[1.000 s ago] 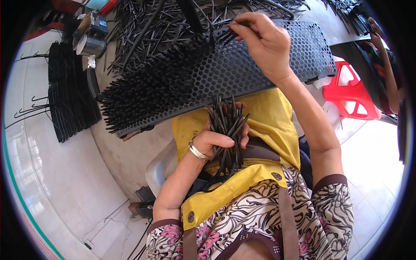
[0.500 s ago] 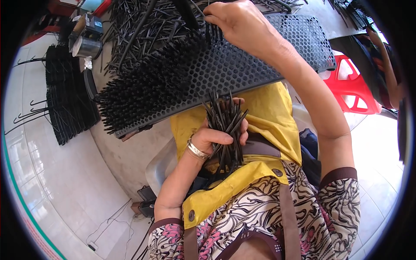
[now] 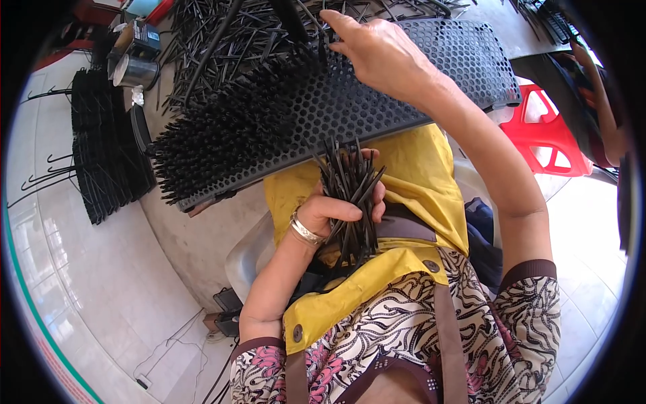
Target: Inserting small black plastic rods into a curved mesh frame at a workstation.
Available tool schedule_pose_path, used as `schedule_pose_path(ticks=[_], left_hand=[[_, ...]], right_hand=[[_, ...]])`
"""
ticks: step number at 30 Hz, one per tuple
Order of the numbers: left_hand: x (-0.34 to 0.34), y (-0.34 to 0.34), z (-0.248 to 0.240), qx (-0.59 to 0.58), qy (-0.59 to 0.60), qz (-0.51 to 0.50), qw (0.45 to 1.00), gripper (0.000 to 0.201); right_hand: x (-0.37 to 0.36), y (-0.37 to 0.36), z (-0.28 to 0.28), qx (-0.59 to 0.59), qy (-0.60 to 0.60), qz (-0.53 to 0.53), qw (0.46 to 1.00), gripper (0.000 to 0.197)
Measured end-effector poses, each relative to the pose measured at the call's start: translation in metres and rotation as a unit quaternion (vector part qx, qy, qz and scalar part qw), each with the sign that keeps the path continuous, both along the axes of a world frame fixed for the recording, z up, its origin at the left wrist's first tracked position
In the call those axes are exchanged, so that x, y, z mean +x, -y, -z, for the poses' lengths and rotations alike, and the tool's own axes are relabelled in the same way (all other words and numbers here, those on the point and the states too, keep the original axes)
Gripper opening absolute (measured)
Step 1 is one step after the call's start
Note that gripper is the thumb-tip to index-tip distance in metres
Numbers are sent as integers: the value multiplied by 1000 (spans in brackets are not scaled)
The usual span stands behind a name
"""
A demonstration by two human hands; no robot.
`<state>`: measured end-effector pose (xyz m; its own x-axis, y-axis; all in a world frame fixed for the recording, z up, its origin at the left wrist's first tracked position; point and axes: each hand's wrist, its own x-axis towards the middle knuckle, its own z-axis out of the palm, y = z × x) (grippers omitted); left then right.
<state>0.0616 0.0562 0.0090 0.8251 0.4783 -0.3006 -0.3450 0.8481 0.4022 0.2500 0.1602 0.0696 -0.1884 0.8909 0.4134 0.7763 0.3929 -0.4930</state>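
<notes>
In front of my lap, my left hand point(image 3: 334, 210) is closed around a bundle of thin black strips point(image 3: 351, 202), their ends fanning out at top and bottom. A black perforated board point(image 3: 397, 81) lies slanted beyond it. Many black strips point(image 3: 229, 124) stand upright, packed in the holes of its left part, while the right part shows bare holes. Over the far edge of the board, my right hand point(image 3: 387, 57) has its index finger stretched out and its thumb apart from it. No strip shows between them, and the fingertips are close to the last standing strips.
A heap of loose black strips point(image 3: 202, 40) lies behind the board, with a dark post point(image 3: 288, 20) rising there. At left are a metal can point(image 3: 133, 72) and black bristly panels with hooks point(image 3: 104, 148). A red stool point(image 3: 545, 135) and another person's arm point(image 3: 599, 101) are at right.
My right hand has opened from a pinch at the strips, its index finger now stretched out, and shifted slightly right. My left hand still holds the bundle in the same place.
</notes>
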Motion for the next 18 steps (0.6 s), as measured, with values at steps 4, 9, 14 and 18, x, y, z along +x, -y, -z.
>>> schedule_pose_path(ticks=[4, 9, 14, 18], left_hand=[[2, 0, -2, 6, -5, 3, 1000, 87], [1, -1, -2, 3, 3, 0, 1000, 87], [2, -1, -1, -4, 13, 5, 1000, 87], [2, -1, 0, 10, 18, 6, 1000, 87]], right_hand=[[4, -7, 7, 41, -17, 9, 999, 14], [2, -15, -10, 27, -34, -16, 999, 11], [2, -10, -22, -38, 42, 0, 998, 17], [11, 0, -21, -20, -24, 70, 997, 19]])
